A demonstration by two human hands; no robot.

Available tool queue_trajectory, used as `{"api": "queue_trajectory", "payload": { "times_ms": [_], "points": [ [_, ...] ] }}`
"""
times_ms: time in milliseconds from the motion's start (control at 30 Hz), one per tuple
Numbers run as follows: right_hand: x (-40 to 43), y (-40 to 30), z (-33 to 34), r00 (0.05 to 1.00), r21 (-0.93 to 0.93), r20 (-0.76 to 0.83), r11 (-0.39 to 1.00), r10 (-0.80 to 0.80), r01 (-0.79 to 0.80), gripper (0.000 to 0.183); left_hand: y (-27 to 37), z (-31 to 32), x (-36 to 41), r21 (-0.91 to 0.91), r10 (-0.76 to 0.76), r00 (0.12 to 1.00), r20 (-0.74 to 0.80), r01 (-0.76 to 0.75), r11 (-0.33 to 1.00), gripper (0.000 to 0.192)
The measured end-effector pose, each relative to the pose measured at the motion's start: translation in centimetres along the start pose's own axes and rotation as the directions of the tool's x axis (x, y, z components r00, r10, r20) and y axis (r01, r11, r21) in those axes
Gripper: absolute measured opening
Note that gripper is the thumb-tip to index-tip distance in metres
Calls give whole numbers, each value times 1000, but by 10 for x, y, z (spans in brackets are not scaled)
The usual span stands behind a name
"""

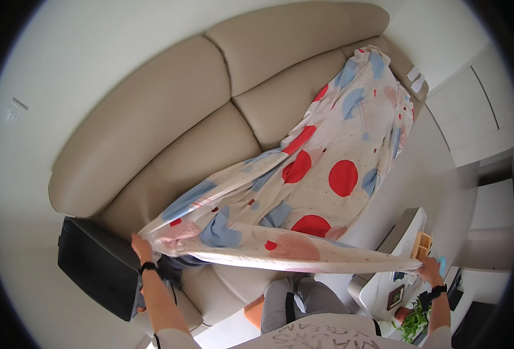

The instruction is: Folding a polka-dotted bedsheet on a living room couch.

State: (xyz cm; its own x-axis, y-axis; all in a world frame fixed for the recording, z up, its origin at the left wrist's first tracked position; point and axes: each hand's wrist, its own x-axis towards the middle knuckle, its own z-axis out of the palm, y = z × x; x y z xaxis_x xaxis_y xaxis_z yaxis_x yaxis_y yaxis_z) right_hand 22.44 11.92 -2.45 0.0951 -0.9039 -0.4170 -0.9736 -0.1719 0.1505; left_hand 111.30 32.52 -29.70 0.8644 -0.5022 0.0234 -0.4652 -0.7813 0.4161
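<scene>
A white bedsheet or cover (326, 187) with red, blue and pink shapes stretches over a beige leather sofa (183, 165). At lower left, my left hand (141, 248) grips one corner of the fabric near a black bag or case. My right hand (430, 269) holds another corner at the right, above a white-topped table. The near edge is pulled taut between both hands. The far end lies bunched and creased against the sofa's right armrest. Dark fabric, partly hidden, lies under the cover beside my left hand.
The black case (95, 266) stands at the sofa's left end. At lower right, the table (377, 285) bears a wooden organizer (422, 245), a framed picture (395, 297) and a potted plant (414, 320). White cabinets (466, 113) stand beyond the sofa. Small white items (415, 78) rest on its armrest.
</scene>
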Motion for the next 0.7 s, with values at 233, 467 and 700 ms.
{"api": "queue_trajectory", "payload": {
  "times_ms": [233, 467, 700],
  "points": [
    [-145, 229, 32, 816, -181, -327, 815, 478, -550, 6, -2, -135, -62, 161, -11, 996, -86, 24, 987, 5],
    [-136, 234, 64, 707, 219, -370, 796, 602, -564, 21, 114, -140, -95, 105, -290, 845, 450, 272, 957, 37],
    [-81, 188, 26, 677, 282, -656, 941, 332, -188, 6, 248, -136, -118, 190, -108, 548, 830, -95, 977, 61]
  ]
}}
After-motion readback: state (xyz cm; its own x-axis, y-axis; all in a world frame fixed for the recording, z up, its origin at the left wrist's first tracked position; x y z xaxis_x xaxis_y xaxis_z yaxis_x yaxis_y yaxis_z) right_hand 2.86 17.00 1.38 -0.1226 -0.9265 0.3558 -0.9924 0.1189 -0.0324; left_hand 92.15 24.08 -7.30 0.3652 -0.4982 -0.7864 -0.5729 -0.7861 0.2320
